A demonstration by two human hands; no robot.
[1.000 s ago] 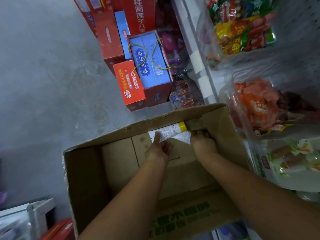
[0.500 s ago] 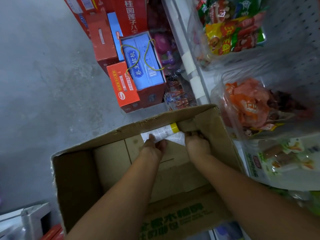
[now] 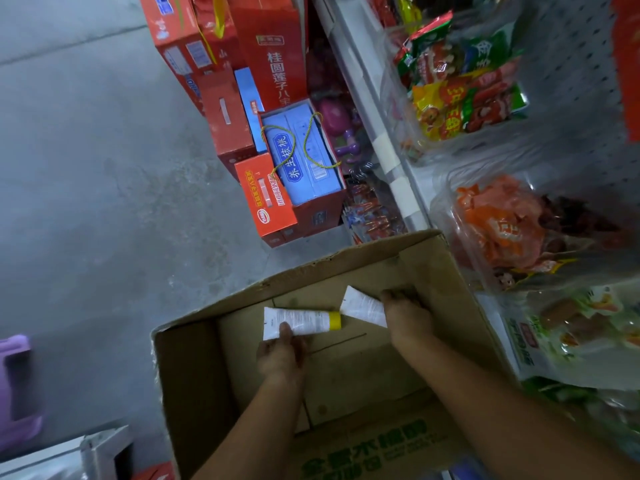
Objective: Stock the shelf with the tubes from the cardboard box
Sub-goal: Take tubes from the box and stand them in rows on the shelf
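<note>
Both my hands are inside the open cardboard box (image 3: 194, 375). A white tube with a yellow cap (image 3: 301, 321) lies level over the box's floor, my left hand (image 3: 282, 353) gripping its flat end, the cap pointing right. My right hand (image 3: 407, 315) holds a second white tube (image 3: 363, 306) near the box's far right corner; that tube's cap end is hidden in my fingers. The shelf (image 3: 391, 157) runs along the right, with bagged snacks on it.
Red and blue gift cartons (image 3: 277, 161) stand on the grey floor beyond the box. Clear bags of packaged snacks (image 3: 498, 223) fill the shelf at right. A purple object (image 3: 15, 386) and a metal frame (image 3: 86, 452) sit at the lower left.
My hands have moved apart: the left drew the yellow-capped tube leftward and toward me, while the right lifted a second tube free of it near the far corner.
</note>
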